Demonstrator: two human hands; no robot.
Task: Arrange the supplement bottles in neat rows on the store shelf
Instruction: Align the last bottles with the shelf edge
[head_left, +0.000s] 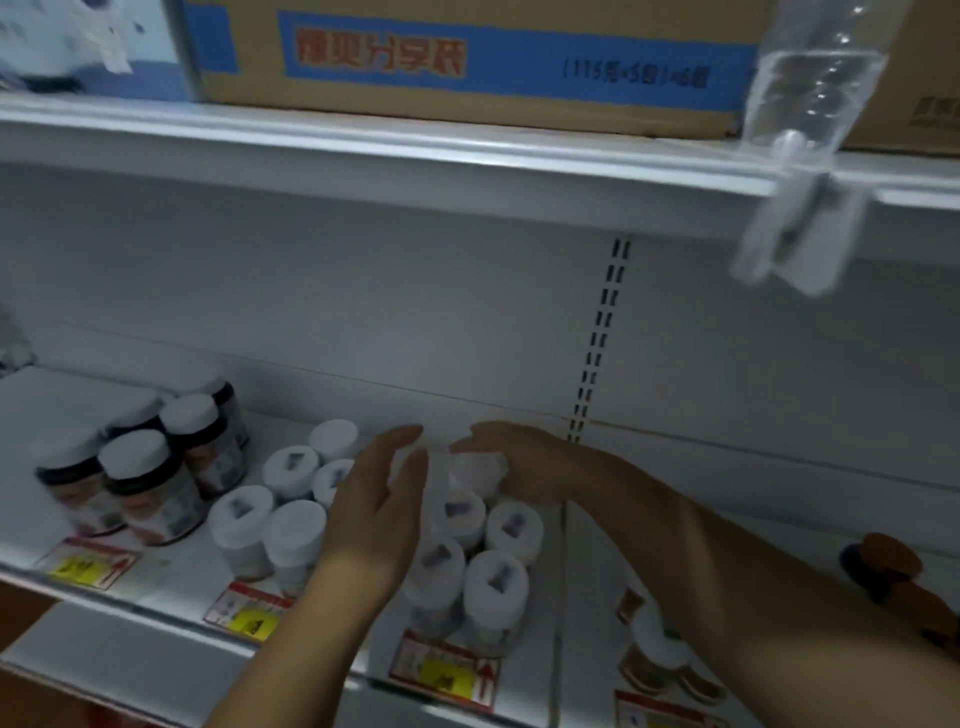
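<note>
Several white-capped supplement bottles stand in rows on the white shelf, in the lower middle of the head view. My left hand reaches among them with fingers straight and apart, its palm against the bottles. My right hand rests over a white bottle cap at the back of the group, fingers curled around it. Several dark bottles with white caps stand to the left. The image is blurred.
Price tags in red and yellow line the shelf's front edge. Amber bottles stand at the lower right, brown-capped ones farther right. Above, a cardboard box sits on the upper shelf, and a clear plastic holder hangs from its edge.
</note>
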